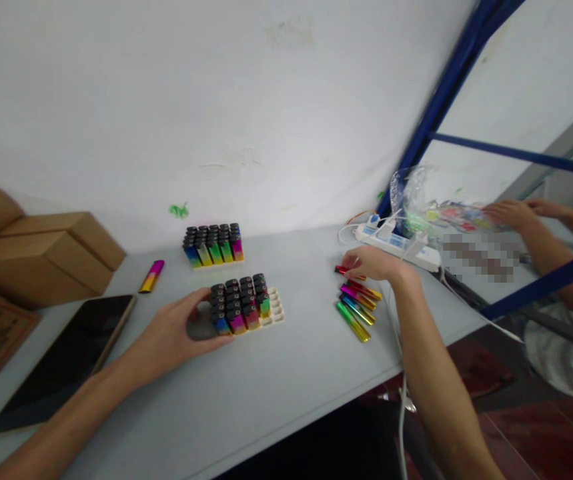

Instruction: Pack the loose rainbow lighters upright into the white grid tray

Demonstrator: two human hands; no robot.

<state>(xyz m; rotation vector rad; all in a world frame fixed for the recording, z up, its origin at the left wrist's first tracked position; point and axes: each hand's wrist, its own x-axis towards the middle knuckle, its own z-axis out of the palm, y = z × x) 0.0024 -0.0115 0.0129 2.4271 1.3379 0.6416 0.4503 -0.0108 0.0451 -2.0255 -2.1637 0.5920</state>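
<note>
My left hand (179, 330) is wrapped round the left end of a cream tray (276, 308) holding rows of black-topped lighters (236, 307). Several round slots at the tray's right side hold nothing. Over on the right, the fingers of my right hand (369, 262) are closed on a shiny red lighter case (343, 271), partly hidden by them. Just below it, more metallic lighter cases lie fanned out on the table: a red and gold one (366, 289), a magenta one (359, 297), a blue one (359, 311) and a green and gold one (353, 322).
A second filled lighter tray (213, 245) stands near the wall. One purple-yellow case (152, 276), a dark tablet (61, 360) and cardboard boxes (46, 257) are at left. A power strip (399, 245), cables and a blue frame (441, 100) border the right; another person's hands (513, 215) are beyond.
</note>
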